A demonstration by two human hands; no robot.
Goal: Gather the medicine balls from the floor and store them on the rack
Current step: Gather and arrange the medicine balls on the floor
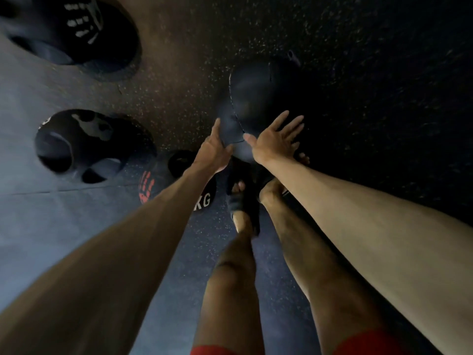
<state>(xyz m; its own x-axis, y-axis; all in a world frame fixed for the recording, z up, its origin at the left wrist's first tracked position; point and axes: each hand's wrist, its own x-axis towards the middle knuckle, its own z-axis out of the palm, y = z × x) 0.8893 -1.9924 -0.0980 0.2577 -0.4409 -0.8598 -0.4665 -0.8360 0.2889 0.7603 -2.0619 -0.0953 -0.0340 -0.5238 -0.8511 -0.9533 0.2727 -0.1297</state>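
Speckled rubber floor [384, 73] everywhere, no rack in sight. The target is the big black ball [263, 98], sitting on the floor just ahead of the feet [243, 201]. Three more balls are off to the left: one far [76, 29], one nearer [84, 144], and one marked KG [202, 198] right beside the left foot.

The left hand [215, 149] and right hand [276, 142] both have released, spread fingers at the ball's near side, grasping nothing yet.

My worry: the hands are only on the near face, so if the lift starts before they wrap under, the ball probably slips and lands on sandalled toes. The KG ball is a trip hazard when turning left. Plenty of open floor to the right and beyond the ball, though.
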